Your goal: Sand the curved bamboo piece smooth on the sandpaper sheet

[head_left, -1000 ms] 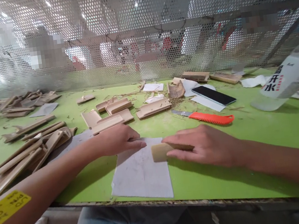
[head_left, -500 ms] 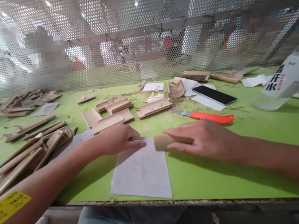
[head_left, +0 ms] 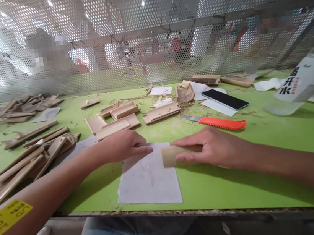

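My right hand [head_left: 215, 150] was closed around a tan curved piece [head_left: 168, 157], the thumb on the near side and the fingers over the far side. The piece's free end stuck out to the left, over the right edge of a pale sheet [head_left: 151, 183]. That end looked blurred, so I could not tell whether it touched the sheet.

My left hand [head_left: 128, 144] rested at the sheet's upper left part, fingers curled and thumb stretched towards the piece. I could not tell whether those fingers gripped the sheet or only pressed on it. The sheet lay on the green table [head_left: 242, 195], near its front edge, with faint smudges on its face.

I took the step in hand to be rubbing the piece's end against the sheet. To my mind, the next move called for the left hand to pin the sheet and the right to hold the piece low and steady, clear of my left thumb.

More curved pieces [head_left: 113, 129] lay beyond my left hand, and a heap of strips [head_left: 27, 165] lay beside my left forearm. An orange-handled knife [head_left: 221, 123] lay just beyond my right hand, nearer than the phone [head_left: 225, 99].
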The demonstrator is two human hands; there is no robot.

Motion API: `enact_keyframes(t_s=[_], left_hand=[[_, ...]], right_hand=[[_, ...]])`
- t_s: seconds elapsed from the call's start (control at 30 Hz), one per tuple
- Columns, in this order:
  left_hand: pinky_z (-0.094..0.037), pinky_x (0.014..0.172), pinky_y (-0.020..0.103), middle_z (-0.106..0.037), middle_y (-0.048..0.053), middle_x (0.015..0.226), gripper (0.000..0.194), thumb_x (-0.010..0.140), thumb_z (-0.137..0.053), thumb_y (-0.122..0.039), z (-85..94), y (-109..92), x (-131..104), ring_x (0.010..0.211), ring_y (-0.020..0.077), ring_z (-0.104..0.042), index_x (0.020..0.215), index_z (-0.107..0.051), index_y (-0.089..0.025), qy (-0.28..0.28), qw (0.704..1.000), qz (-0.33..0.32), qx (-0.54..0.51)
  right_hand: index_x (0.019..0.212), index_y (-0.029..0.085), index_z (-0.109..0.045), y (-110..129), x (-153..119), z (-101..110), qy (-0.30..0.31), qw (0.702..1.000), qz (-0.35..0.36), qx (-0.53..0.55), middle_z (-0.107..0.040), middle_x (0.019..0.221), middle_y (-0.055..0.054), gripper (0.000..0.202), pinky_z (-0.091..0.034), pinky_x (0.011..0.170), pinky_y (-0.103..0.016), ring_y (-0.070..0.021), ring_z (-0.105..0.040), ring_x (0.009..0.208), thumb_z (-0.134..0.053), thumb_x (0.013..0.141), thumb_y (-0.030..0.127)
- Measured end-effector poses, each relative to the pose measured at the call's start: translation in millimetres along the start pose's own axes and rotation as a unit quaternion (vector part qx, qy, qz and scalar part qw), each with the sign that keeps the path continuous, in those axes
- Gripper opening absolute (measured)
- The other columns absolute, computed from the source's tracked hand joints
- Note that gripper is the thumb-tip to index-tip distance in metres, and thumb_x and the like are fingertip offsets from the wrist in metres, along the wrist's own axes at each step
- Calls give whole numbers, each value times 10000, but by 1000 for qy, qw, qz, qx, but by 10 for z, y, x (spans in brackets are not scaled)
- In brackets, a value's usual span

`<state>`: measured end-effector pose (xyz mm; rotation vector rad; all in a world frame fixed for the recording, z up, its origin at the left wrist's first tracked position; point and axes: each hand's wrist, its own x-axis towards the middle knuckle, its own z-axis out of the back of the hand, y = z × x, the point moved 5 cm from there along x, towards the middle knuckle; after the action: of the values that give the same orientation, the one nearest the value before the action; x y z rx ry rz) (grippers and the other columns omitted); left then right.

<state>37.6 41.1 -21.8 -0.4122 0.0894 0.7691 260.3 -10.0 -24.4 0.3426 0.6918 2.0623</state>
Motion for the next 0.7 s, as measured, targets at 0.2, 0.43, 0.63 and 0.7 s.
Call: enact_keyframes(t_s=[0.2,0.43,0.63,0.7], left_hand=[[-227,521,290,-491,-25,575,517,984,-477,-587,-6,11,-7,529,103,-390,660,-540,-189,10,1000,4,-9],[-223,522,296,-463,-30,559,521,984,-474,-581,7,7,6,517,102,-385,638,-498,-193,-1,1000,0,0],[-212,517,298,-462,-29,561,530,979,-471,-598,7,8,3,514,104,-376,637,-490,-194,-1,1000,3,-3],[-212,519,299,-457,-32,558,532,977,-475,-598,10,11,2,510,102,-368,631,-479,-194,-5,1000,3,-4]], right_hand=[[1317,208,-744,85,-15,6,-56,991,88,-80,-807,1159,-77,479,-545,741,-331,-258,-765,916,-604,992,531],[1227,229,-761,74,-25,47,-79,987,67,-125,-818,1038,-68,388,-491,651,-312,-240,-745,812,-592,995,490],[1062,212,-681,160,-37,76,-75,989,44,-120,-729,816,-13,192,-411,588,-292,-176,-620,643,-615,917,318],[997,204,-639,136,-14,95,-79,990,21,-117,-680,769,4,159,-389,576,-289,-163,-577,613,-625,906,334]])
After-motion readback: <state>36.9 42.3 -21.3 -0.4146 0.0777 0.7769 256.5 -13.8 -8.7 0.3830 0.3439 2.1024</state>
